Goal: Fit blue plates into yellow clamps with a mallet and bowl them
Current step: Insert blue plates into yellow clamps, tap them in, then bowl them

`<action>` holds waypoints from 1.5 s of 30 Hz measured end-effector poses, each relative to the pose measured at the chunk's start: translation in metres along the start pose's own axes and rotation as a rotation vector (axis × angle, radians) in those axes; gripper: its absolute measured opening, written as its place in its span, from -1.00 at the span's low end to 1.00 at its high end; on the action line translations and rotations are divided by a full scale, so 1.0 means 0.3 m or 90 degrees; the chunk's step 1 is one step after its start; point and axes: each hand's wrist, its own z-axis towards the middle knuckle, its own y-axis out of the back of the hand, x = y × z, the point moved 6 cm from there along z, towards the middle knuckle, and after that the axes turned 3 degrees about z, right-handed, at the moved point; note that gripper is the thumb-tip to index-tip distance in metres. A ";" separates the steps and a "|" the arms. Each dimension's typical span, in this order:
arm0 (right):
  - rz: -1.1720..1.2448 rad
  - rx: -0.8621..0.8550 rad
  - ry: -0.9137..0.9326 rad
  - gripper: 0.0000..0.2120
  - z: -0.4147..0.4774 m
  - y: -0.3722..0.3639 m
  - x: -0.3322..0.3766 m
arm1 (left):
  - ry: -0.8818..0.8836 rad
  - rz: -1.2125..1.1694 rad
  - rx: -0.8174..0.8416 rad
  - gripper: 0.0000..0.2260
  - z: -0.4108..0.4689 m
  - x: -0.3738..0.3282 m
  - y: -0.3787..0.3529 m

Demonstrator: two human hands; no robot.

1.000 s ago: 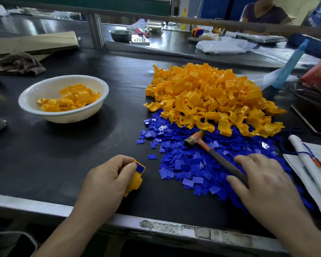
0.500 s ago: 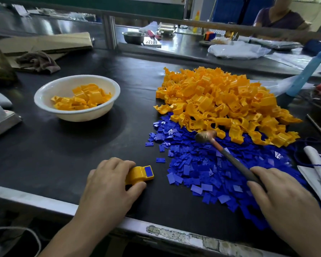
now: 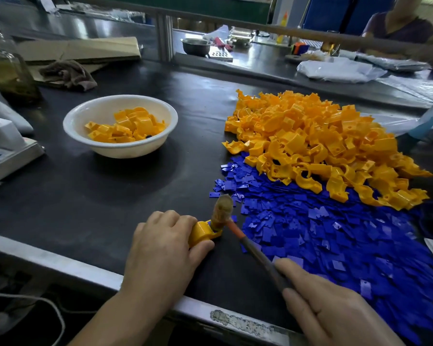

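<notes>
My left hand (image 3: 160,248) grips a yellow clamp (image 3: 203,232) flat against the black table near the front edge. A small mallet (image 3: 221,212) with an orange-and-dark handle has its head down on the clamp's right end, hiding the blue plate there. My right hand (image 3: 328,305) holds the mallet's handle at the lower right. A heap of yellow clamps (image 3: 318,143) lies at the right, with a spread of blue plates (image 3: 323,231) in front of it. A white bowl (image 3: 90,116) at the left holds several yellow clamps.
A power strip (image 3: 0,156) and a white adapter sit at the far left, a glass bottle (image 3: 8,68) behind them. A brown rag (image 3: 68,73) and cardboard lie at the back left. A person sits beyond the rail at the back right. The table's metal edge (image 3: 85,270) runs along the front.
The mallet has swung from over the blue plates leftward and down onto the clamp. My left hand keeps the clamp in place on the table.
</notes>
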 end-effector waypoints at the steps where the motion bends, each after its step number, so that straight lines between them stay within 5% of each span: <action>1: -0.005 0.005 -0.001 -0.69 0.002 0.002 0.007 | -0.001 -0.005 -0.002 -0.67 0.001 0.001 0.000; 5: 0.128 -0.077 0.049 -0.69 -0.031 0.045 0.038 | -0.001 -0.003 -0.013 -0.69 -0.003 0.001 0.001; 10: -0.095 -0.007 0.105 -0.44 -0.023 -0.013 0.080 | 0.003 -0.004 0.004 -0.66 -0.001 0.003 -0.003; 12: -0.042 -0.115 0.157 -0.53 -0.026 0.042 0.092 | 0.005 -0.008 0.004 -0.66 0.001 0.005 0.000; 16: 0.121 -0.094 0.017 -0.62 -0.021 0.059 0.050 | 0.009 -0.012 0.007 -0.67 -0.002 0.004 -0.001; 20: 0.010 -0.096 0.081 -0.61 0.004 -0.007 0.051 | 0.015 -0.013 0.031 -0.64 -0.002 0.009 -0.008; 25: 0.011 -0.032 0.005 -0.62 0.017 0.016 0.024 | 0.016 -0.015 0.022 -0.62 -0.001 0.008 -0.006; 33: -0.119 -0.207 -0.056 -0.60 -0.045 0.156 -0.117 | 0.049 -0.064 0.054 -0.67 -0.001 0.033 -0.026; 42: -0.233 -0.239 -0.110 -0.44 -0.030 0.186 -0.389 | 0.447 -0.857 0.059 -0.59 0.304 0.182 0.057; 45: -0.269 -0.218 -0.101 -0.46 -0.009 0.184 -0.414 | 0.483 -1.031 0.054 -0.42 0.458 0.226 0.100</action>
